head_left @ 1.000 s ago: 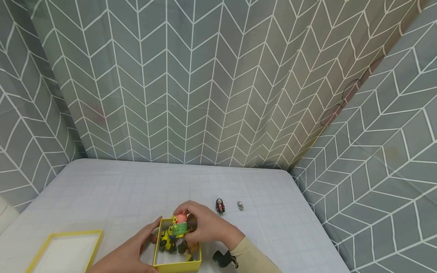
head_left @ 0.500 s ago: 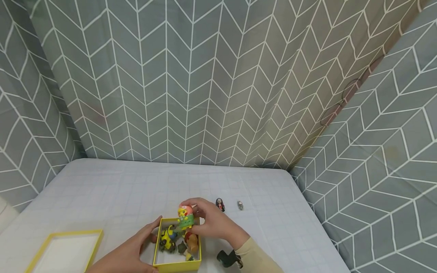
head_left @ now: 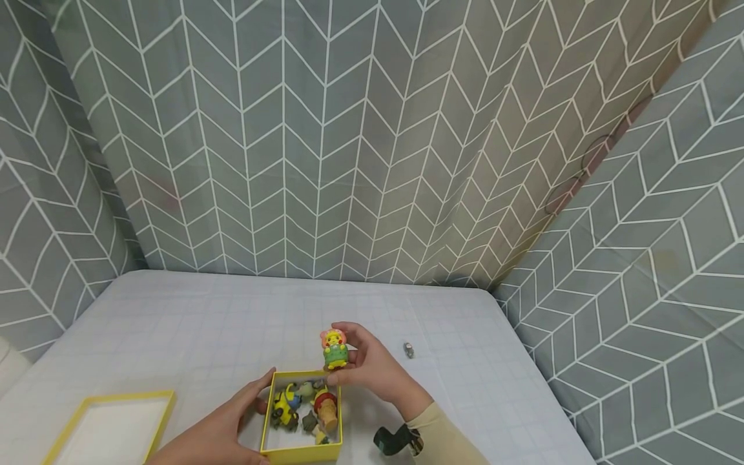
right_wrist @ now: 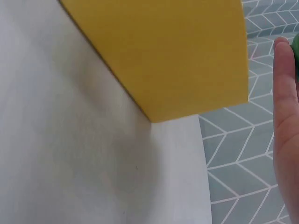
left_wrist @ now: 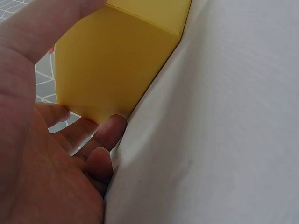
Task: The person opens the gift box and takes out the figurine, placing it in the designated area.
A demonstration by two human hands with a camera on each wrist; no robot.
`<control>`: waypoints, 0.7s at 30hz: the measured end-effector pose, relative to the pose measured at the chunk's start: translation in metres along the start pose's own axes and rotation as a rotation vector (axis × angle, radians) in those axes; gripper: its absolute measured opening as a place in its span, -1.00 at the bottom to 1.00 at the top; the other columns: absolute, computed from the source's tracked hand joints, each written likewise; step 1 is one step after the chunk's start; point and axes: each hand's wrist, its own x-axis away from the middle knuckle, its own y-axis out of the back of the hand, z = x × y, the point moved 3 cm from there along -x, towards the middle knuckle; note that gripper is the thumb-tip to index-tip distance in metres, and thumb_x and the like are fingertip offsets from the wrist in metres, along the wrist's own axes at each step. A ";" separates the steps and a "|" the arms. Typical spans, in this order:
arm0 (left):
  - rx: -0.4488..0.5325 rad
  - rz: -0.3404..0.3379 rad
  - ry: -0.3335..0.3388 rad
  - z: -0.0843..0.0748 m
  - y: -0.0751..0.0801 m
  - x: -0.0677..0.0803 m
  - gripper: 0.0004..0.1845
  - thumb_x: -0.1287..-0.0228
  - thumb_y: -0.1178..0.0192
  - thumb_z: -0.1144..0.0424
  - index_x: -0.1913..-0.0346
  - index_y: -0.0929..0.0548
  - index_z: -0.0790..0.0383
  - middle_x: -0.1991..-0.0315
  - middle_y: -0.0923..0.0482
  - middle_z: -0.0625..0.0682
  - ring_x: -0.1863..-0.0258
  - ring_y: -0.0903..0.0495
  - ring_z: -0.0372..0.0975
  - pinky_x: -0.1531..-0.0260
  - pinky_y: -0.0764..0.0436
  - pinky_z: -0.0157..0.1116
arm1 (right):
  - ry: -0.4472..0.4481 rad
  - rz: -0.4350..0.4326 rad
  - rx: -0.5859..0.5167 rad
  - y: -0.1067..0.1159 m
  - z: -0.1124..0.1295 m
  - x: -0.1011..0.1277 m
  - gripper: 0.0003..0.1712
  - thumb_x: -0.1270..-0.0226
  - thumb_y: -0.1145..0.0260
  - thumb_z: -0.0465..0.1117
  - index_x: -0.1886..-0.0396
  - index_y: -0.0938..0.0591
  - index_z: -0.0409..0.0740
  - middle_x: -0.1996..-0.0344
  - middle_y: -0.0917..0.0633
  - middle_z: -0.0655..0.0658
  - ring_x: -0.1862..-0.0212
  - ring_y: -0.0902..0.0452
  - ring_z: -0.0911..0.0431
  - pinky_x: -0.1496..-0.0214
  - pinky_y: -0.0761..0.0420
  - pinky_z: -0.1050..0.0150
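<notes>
- My left hand (head_left: 217, 433) lies nearest me, fingers relaxed and straight along the left wall of the small yellow cardboard box (head_left: 301, 452), steadying it on the white gridded tablecloth (head_left: 192, 323); the left wrist view shows those fingers against the box's outer wall.
- Inside the box I can see several small toy figures (head_left: 302, 407): a yellow and black one, a brown one, and others too small to tell.
- To the far left sits the yellow box lid (head_left: 107, 426), lying open side up, well apart from the box.
- My right hand (head_left: 372, 371) is just past the box's far rim, thumb and fingers pinched round a small figure with a pink hat, yellow face and green outfit (head_left: 334, 349), held upright above the cloth.
- Beyond it, a tiny grey figure (head_left: 409, 350) stands on the cloth.
- I judge this to be the lifting-out step; next I need a free patch of cloth and a gentle upright set-down before easing my pinch.
</notes>
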 end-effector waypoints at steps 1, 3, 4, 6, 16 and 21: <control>-0.001 -0.001 0.000 0.000 0.000 0.000 0.22 -0.06 -0.52 0.04 -0.60 0.15 0.02 -0.17 -0.37 0.03 -0.17 -0.34 -0.04 -0.16 -0.41 -0.09 | -0.002 -0.006 -0.003 0.001 0.000 0.000 -0.16 -0.15 -0.51 -0.35 -0.38 -0.38 0.20 -0.24 -0.50 -0.06 -0.10 -0.59 -0.10 -0.04 -0.61 0.12; -0.014 -0.004 -0.008 0.000 0.000 0.000 0.22 -0.06 -0.52 0.04 -0.60 0.15 0.04 -0.18 -0.36 0.03 -0.16 -0.34 -0.06 -0.18 -0.39 0.00 | -0.008 -0.025 -0.003 0.002 0.000 0.001 -0.21 -0.20 -0.49 -0.30 -0.37 -0.38 0.20 -0.24 -0.51 -0.05 -0.11 -0.58 -0.07 -0.05 -0.60 0.14; -0.022 -0.004 -0.017 0.000 0.000 0.000 0.22 -0.06 -0.52 0.04 -0.60 0.15 0.05 -0.18 -0.36 0.03 -0.15 -0.36 -0.07 -0.18 -0.38 0.02 | -0.008 -0.033 0.002 0.003 0.000 0.002 -0.23 -0.22 -0.48 -0.27 -0.37 -0.38 0.21 -0.24 -0.51 -0.05 -0.10 -0.59 -0.04 -0.05 -0.60 0.15; -0.032 -0.005 -0.031 0.001 0.001 0.000 0.22 -0.06 -0.52 0.05 -0.60 0.14 0.07 -0.19 -0.35 0.03 -0.13 -0.38 -0.11 -0.18 -0.40 -0.13 | 0.000 -0.040 0.003 0.005 0.000 0.002 -0.21 -0.24 -0.47 -0.26 -0.40 -0.36 0.24 -0.25 -0.51 -0.06 -0.09 -0.60 -0.04 -0.05 -0.60 0.14; 0.030 0.035 -0.042 0.000 0.000 0.001 0.19 -0.12 -0.48 0.08 -0.60 0.18 0.05 -0.16 -0.37 0.03 -0.18 -0.31 -0.03 -0.06 -0.38 -0.44 | 0.019 -0.067 0.107 0.015 0.001 0.005 -0.23 -0.24 -0.47 -0.23 -0.40 -0.40 0.26 -0.22 -0.50 -0.08 -0.08 -0.60 -0.01 -0.04 -0.60 0.17; 0.026 0.033 -0.046 0.000 0.000 0.002 0.20 -0.11 -0.49 0.09 -0.60 0.18 0.07 -0.13 -0.39 0.04 -0.18 -0.31 -0.04 -0.06 -0.37 -0.46 | 0.028 -0.117 0.241 0.024 0.002 0.006 -0.23 -0.20 -0.51 -0.15 -0.38 -0.41 0.30 -0.12 -0.59 0.00 -0.07 -0.55 0.02 -0.04 -0.59 0.20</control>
